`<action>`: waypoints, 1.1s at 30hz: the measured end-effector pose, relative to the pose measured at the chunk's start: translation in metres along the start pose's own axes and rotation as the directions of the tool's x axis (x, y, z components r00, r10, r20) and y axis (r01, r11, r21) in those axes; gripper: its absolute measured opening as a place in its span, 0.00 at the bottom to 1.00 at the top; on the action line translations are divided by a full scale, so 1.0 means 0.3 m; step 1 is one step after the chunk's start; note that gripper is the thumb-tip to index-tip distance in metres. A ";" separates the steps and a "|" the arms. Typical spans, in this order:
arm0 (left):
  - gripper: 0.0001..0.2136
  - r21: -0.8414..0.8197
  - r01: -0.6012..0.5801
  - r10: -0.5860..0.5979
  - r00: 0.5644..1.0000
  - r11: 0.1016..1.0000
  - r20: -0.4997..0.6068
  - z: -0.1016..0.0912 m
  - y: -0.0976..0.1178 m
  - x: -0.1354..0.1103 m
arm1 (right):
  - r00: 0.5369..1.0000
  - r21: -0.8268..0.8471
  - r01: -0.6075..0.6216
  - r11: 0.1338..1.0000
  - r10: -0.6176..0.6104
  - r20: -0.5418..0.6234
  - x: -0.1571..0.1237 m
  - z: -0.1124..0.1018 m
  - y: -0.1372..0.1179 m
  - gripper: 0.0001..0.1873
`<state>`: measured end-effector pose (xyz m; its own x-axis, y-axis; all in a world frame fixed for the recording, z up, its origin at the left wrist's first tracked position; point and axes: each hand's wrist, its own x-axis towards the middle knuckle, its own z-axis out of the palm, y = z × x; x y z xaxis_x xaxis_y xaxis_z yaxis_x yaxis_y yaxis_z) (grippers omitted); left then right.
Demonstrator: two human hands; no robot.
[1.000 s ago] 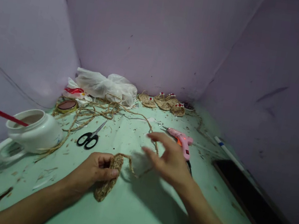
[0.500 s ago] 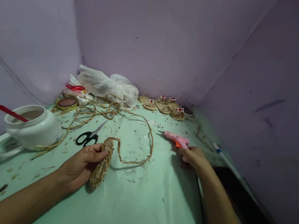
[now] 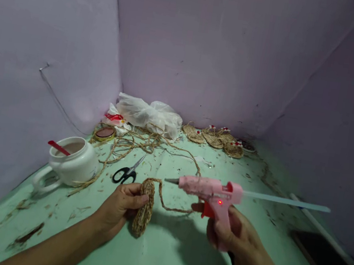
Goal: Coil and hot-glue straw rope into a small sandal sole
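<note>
Steadying the braided coil mattered most for doing this well: the left grip was pinched on its upper part, thumb pressed against it, and the coil stood edge-on; whether it touched the surface could not be told. The right grip was wrapped around the handle of the pink glue gun, index finger by the orange trigger, though whether that was squeezed could not be told. The gun was held level, its nozzle pointing left, near the coil's upper end but apart from it. With the red lamp lit, the tip was probably hot, so good handling called for a path clear of the left thumb and only a light squeeze. The loose strand passed behind the gun; it seemed wise to leave it slack and away from the nozzle
</note>
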<state>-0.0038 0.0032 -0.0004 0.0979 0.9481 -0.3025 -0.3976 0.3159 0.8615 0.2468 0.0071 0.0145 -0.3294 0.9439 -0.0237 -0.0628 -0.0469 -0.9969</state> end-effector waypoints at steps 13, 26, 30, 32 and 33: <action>0.18 0.039 -0.035 0.031 0.996 0.999 0.087 0.008 0.001 0.000 | 0.992 -0.227 0.109 0.968 -0.120 -0.038 -0.009 0.024 0.077 0.19; 0.17 0.051 -0.040 0.036 0.996 0.998 0.086 0.009 -0.004 -0.003 | 0.985 -0.340 0.099 0.935 -0.141 -0.103 -0.010 0.026 0.084 0.19; 0.16 0.047 -0.044 0.040 0.996 0.998 0.080 0.008 -0.003 0.000 | 0.984 -0.365 0.119 0.923 -0.159 -0.082 -0.011 0.023 0.084 0.19; 0.16 0.043 -0.045 0.041 0.996 0.998 0.078 0.007 -0.003 0.001 | 0.985 -0.353 0.119 0.928 -0.154 -0.072 -0.009 0.022 0.082 0.19; 0.17 0.041 -0.046 0.043 0.996 0.998 0.076 0.007 -0.003 0.002 | 0.986 -0.344 0.120 0.931 -0.152 -0.070 -0.008 0.022 0.081 0.18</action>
<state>-0.0015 0.0035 -0.0003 0.1498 0.9609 -0.2329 -0.3644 0.2726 0.8905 0.2400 0.0016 -0.0092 -0.2494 0.9605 0.1233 0.2260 0.1816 -0.9571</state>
